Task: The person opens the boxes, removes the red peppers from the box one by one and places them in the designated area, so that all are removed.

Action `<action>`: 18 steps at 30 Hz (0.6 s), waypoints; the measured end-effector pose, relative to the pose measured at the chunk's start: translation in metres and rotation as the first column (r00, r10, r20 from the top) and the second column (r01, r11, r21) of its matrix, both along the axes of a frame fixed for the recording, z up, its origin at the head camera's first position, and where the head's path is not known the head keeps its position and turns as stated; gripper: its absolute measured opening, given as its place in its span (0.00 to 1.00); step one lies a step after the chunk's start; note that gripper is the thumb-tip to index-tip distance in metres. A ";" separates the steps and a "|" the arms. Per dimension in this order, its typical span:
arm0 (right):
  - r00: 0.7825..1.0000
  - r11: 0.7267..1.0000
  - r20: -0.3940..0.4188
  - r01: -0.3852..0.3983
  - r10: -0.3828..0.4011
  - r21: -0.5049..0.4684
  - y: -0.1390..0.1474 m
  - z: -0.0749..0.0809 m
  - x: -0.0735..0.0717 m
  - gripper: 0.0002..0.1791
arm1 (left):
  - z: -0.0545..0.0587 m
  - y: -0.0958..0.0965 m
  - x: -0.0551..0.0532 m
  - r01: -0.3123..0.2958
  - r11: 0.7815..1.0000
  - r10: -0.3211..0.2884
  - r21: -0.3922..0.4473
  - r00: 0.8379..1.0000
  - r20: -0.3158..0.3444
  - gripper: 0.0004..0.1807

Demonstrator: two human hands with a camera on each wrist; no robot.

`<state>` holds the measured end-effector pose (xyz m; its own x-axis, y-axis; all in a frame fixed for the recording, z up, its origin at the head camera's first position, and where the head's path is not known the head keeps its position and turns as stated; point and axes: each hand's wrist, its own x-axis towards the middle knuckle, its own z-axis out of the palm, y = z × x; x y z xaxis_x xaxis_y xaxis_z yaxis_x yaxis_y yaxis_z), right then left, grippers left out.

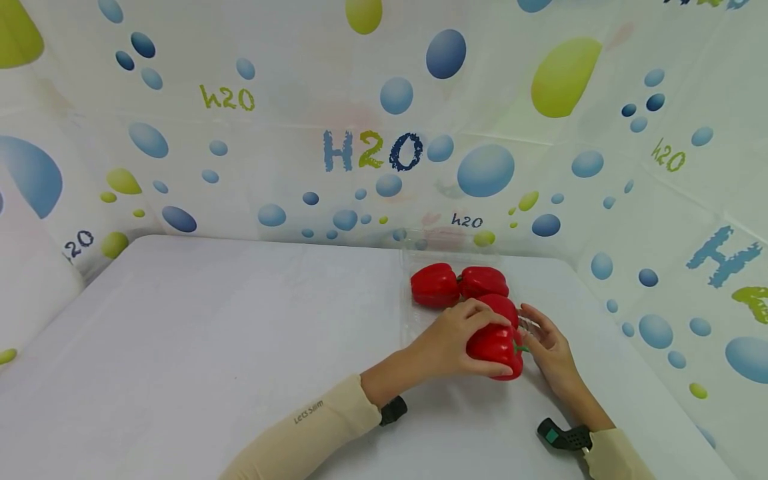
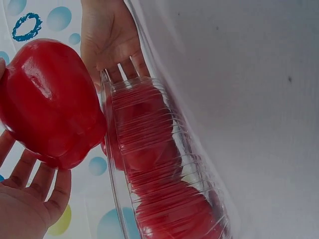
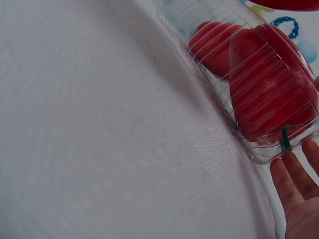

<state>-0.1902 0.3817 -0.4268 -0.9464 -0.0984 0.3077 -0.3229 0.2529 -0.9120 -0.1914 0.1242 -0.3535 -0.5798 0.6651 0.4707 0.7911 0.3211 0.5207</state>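
Observation:
My left hand [image 1: 447, 340] grips a red bell pepper [image 1: 493, 347], its green stem facing right, above the near end of a clear plastic container [image 1: 409, 327]. In the left wrist view, the held pepper [image 2: 50, 104] hangs beside the ribbed container wall [image 2: 149, 119]. Inside the container lie a red pepper [image 1: 433, 287] at the back left, another pepper [image 1: 483, 281] at the back right, and a third pepper [image 1: 504, 307] partly hidden nearer me. My right hand [image 1: 551, 353] is at the container's right end, its extended fingertips [image 3: 281, 174] touching the plastic.
A white-covered table [image 1: 240, 333] spreads to the left of the container. Behind stands a white backdrop [image 1: 288, 87] with blue and green spots and lettering. Dark wrist straps [image 1: 564, 437] sit on both arms near the beige sleeves.

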 end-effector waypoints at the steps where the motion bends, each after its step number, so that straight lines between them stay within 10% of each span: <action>1: 1.000 1.000 0.002 0.001 -0.001 0.002 0.000 0.000 0.000 0.32 | -0.001 0.001 0.000 0.003 1.000 -0.003 -0.004 1.000 0.001 0.34; 18: 0.999 0.999 0.033 0.032 -0.034 0.039 -0.001 0.001 0.000 0.32 | -0.013 0.008 0.003 0.042 0.996 -0.042 -0.084 0.999 0.003 0.34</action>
